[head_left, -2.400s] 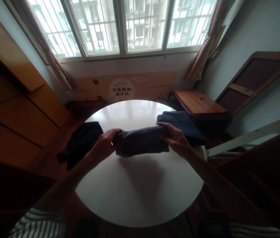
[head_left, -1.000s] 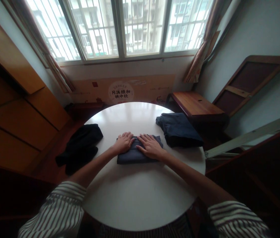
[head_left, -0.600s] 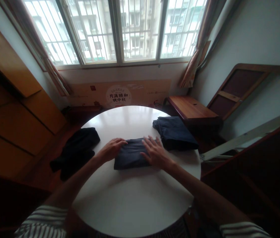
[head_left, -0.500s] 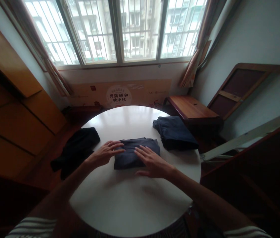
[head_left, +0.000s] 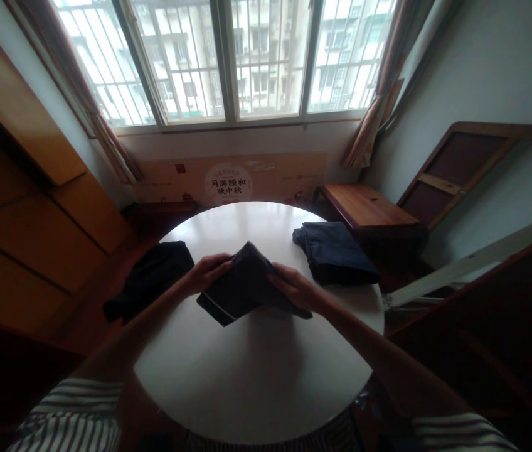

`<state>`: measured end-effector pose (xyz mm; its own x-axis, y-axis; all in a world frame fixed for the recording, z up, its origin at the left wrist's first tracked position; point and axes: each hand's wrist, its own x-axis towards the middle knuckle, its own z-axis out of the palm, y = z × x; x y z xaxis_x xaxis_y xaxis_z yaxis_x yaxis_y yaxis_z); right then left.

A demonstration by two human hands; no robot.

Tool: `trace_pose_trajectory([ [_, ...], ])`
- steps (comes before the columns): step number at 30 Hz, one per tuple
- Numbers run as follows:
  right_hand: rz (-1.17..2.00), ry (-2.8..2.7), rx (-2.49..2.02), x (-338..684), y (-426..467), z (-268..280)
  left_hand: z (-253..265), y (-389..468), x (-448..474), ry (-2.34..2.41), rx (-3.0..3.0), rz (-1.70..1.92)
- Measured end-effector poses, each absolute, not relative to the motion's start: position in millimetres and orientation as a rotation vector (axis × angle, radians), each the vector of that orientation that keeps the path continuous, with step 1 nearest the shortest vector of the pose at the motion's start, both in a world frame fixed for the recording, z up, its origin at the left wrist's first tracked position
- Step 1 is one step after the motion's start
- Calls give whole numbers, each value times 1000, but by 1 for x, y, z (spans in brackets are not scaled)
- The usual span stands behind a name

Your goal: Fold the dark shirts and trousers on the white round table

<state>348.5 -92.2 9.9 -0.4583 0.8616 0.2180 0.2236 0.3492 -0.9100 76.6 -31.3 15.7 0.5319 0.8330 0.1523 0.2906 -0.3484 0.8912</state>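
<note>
Between my two hands a folded dark grey garment (head_left: pixel 251 285) is held up over the round white table (head_left: pixel 247 389), peaked in its middle, with its lower corners hanging. My left hand (head_left: pixel 212 271) grips its left side, fingers closed on the cloth. On the right side my right hand (head_left: pixel 292 284) pinches it, the thumb partly hidden. What kind of garment it is I cannot tell. To the right lies a folded stack of dark blue clothing (head_left: pixel 339 254). A crumpled black garment (head_left: pixel 153 276) hangs over the table's left edge.
A low wooden table (head_left: pixel 364 204) stands beyond the right rim, near a wooden-framed panel (head_left: pixel 457 169). Wooden cabinets (head_left: pixel 21 232) line the left. At the back, a printed banner (head_left: pixel 285 176) runs below the barred window (head_left: pixel 228 63).
My hands were resting flat on the grey garment on the table. Now they grip its sides, and it is raised and bent upward in the middle.
</note>
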Motion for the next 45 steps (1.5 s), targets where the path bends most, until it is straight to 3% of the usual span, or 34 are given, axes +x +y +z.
trace_pose_trajectory([
  [4, 1591, -1326, -903, 349, -91, 22, 48, -8, 96, 960, 1403, 656],
  [11, 1713, -821, -1212, 349, -74, -25, 1, 31, 107, 1086, 1018, 609],
  [14, 1524, -1084, -1337, 360, -82, -35, -29, 31, 108, 1260, 1267, 785],
  [18, 645, -1817, -1399, 368, -110, -32, -45, 24, 114, 1374, 1702, 881],
  [21, 334, -2323, -1220, 363, -136, -34, -51, 24, 120, 1426, 2024, 715],
  [28, 354, -2649, -1131, 355, -190, -63, -48, 11, 141, 1576, 2525, 566],
  [34, 433, -2660, -1139, 353, -198, -59, -48, -12, 198, 936, 2808, 275],
  [38, 454, -2653, -1117, 351, -204, -56, -64, 13, 222, 1046, 2739, 120],
  [45, 560, -2619, -1080, 355, -225, -52, -58, 64, 224, 1377, 2523, 150],
])
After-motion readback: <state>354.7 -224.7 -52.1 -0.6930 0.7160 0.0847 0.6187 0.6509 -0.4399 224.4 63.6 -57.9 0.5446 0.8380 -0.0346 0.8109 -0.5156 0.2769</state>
